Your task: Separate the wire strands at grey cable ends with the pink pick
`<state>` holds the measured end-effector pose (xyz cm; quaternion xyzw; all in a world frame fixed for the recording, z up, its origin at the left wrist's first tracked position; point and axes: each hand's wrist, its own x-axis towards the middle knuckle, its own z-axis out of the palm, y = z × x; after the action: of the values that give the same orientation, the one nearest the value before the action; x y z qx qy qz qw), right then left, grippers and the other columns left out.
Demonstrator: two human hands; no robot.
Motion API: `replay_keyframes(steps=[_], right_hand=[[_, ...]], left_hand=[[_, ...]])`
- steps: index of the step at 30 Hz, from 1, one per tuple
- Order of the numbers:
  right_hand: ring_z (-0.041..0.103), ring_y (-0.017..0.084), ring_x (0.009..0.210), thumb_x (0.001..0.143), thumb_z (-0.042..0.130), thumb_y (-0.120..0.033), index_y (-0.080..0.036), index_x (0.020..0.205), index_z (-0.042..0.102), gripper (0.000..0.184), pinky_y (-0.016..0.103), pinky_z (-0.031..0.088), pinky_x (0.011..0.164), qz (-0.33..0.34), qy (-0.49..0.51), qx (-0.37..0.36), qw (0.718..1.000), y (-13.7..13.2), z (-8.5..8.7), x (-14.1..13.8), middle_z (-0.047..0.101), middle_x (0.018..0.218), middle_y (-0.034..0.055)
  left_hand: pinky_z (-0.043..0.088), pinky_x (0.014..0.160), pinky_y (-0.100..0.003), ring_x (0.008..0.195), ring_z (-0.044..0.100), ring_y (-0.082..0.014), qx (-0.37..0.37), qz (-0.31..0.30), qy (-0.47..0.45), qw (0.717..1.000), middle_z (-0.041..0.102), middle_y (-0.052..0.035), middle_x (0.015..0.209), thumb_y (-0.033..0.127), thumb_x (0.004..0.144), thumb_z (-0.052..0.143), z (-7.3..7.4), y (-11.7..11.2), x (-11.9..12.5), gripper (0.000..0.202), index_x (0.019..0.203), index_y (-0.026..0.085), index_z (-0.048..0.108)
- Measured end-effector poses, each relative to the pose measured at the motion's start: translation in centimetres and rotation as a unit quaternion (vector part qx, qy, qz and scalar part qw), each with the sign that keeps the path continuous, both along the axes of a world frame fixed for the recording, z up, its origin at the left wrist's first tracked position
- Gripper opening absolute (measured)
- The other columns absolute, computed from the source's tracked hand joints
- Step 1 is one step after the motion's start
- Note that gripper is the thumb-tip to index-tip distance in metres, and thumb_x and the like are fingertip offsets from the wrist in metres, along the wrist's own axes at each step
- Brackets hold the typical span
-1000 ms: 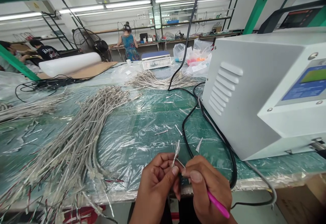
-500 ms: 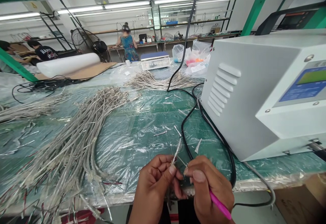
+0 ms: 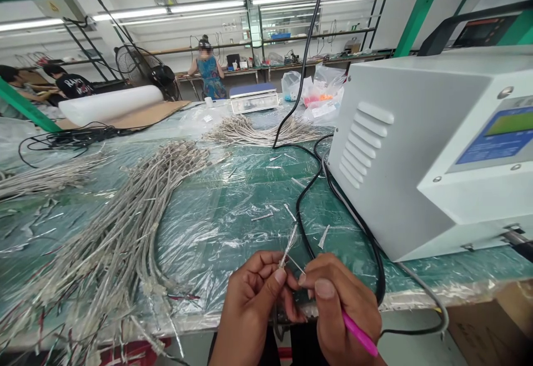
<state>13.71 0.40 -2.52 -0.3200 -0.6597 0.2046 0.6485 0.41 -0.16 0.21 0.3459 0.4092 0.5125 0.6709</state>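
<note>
Between the thumb and fingers of my left hand (image 3: 256,299) is the stripped end of a cable (image 3: 290,242), its silvery foil-wrapped tip pointing up and away. My right hand (image 3: 339,299) is closed around a slim pink-handled tool (image 3: 358,335), whose handle sticks out below the palm. A thin straight piece runs from the cable to my right fingertips; whether it is the tool's tip or a wire strand I cannot tell. Left of my hands lies a large bundle of grey cables (image 3: 137,210), some with red and green wire ends showing.
A white machine (image 3: 375,144) with a small display stands at the right. Black cords (image 3: 302,210) run across the film-covered green table (image 3: 233,188). Foil scraps (image 3: 262,217), more cables (image 3: 258,133) and a scale (image 3: 254,99) lie beyond. People (image 3: 210,71) sit in the background.
My hands and the cable stay almost in place, with only slight finger movement. The rest of the table looks the same.
</note>
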Motion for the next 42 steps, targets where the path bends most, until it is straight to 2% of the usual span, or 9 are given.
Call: replay_keyframes(steps=[5, 11, 18, 25, 27, 30, 32, 42], right_hand=[[0.058, 0.015, 0.069, 0.092, 0.043, -0.002, -0.015, 0.090, 0.061, 0.022, 0.028, 0.045, 0.058, -0.004, -0.003, -0.005, 1.000, -0.1, 0.0, 0.0, 0.061, 0.073, 0.0036], [0.055, 0.015, 0.070, 0.093, 0.044, -0.002, -0.016, 0.086, 0.058, 0.022, 0.028, 0.044, 0.060, -0.046, -0.004, -0.006, 0.999, 0.0, -0.1, -0.1, 0.058, 0.074, 0.0029], [0.052, 0.013, 0.066, 0.098, 0.046, -0.009, -0.017, 0.083, 0.060, 0.022, 0.027, 0.043, 0.059, -0.102, 0.040, -0.071, 0.991, 0.3, 0.3, -0.6, 0.056, 0.077, 0.0020], [0.055, 0.015, 0.071, 0.099, 0.050, -0.018, -0.019, 0.087, 0.064, 0.019, 0.028, 0.043, 0.060, -0.160, 0.087, -0.109, 0.977, 0.6, 0.4, -0.6, 0.058, 0.085, 0.0043], [0.055, 0.015, 0.071, 0.099, 0.048, -0.017, -0.018, 0.086, 0.064, 0.020, 0.028, 0.042, 0.059, -0.134, 0.073, -0.098, 0.983, 0.3, 0.3, -0.3, 0.059, 0.085, 0.0049], [0.056, 0.016, 0.067, 0.097, 0.044, -0.013, -0.017, 0.084, 0.063, 0.023, 0.029, 0.042, 0.059, -0.049, 0.034, -0.028, 0.998, -0.1, -0.1, 0.0, 0.057, 0.075, 0.0039], [0.056, 0.017, 0.066, 0.095, 0.043, -0.010, -0.016, 0.085, 0.061, 0.022, 0.031, 0.043, 0.061, -0.016, 0.022, 0.005, 1.000, -0.3, -0.2, 0.2, 0.057, 0.070, 0.0030], [0.057, 0.017, 0.064, 0.093, 0.043, -0.008, -0.017, 0.083, 0.059, 0.021, 0.030, 0.043, 0.057, -0.004, 0.012, 0.001, 1.000, -0.2, 0.0, 0.0, 0.058, 0.067, 0.0029]], left_hand=[[0.047, 0.050, -0.022, 0.048, 0.058, -0.0105, 0.005, -0.001, -0.001, 1.000, 0.066, -0.0013, 0.068, 0.026, 0.088, 0.068, -0.1, 0.1, 0.0, 0.019, 0.100, 0.012, 0.062], [0.050, 0.050, -0.023, 0.048, 0.059, -0.0100, 0.012, -0.003, 0.008, 1.000, 0.066, -0.0016, 0.071, 0.025, 0.088, 0.066, 0.1, -0.2, 0.0, 0.016, 0.098, 0.012, 0.064], [0.052, 0.052, -0.026, 0.047, 0.058, -0.0105, 0.007, 0.008, 0.009, 1.000, 0.066, -0.0019, 0.071, 0.026, 0.088, 0.067, 0.4, -0.4, 0.0, 0.016, 0.095, 0.012, 0.066], [0.055, 0.052, -0.029, 0.044, 0.056, -0.0099, 0.002, 0.006, -0.006, 1.000, 0.066, -0.0018, 0.071, 0.027, 0.087, 0.067, 0.5, -0.5, 0.0, 0.016, 0.092, 0.013, 0.065], [0.055, 0.051, -0.029, 0.044, 0.056, -0.0099, 0.005, 0.014, -0.004, 1.000, 0.065, -0.0017, 0.072, 0.029, 0.087, 0.067, 0.5, -0.5, 0.1, 0.017, 0.093, 0.013, 0.065], [0.053, 0.051, -0.028, 0.045, 0.057, -0.0109, 0.012, 0.014, 0.007, 1.000, 0.065, -0.0014, 0.070, 0.030, 0.087, 0.068, 0.4, -0.4, 0.2, 0.019, 0.095, 0.013, 0.064], [0.052, 0.051, -0.027, 0.046, 0.058, -0.0109, 0.014, 0.013, 0.012, 1.000, 0.065, -0.0013, 0.070, 0.029, 0.086, 0.068, 0.3, -0.4, 0.2, 0.019, 0.096, 0.014, 0.063], [0.049, 0.050, -0.023, 0.047, 0.059, -0.0109, 0.017, 0.004, 0.024, 1.000, 0.066, -0.0015, 0.067, 0.027, 0.087, 0.067, 0.3, -0.3, 0.1, 0.016, 0.096, 0.013, 0.063]])
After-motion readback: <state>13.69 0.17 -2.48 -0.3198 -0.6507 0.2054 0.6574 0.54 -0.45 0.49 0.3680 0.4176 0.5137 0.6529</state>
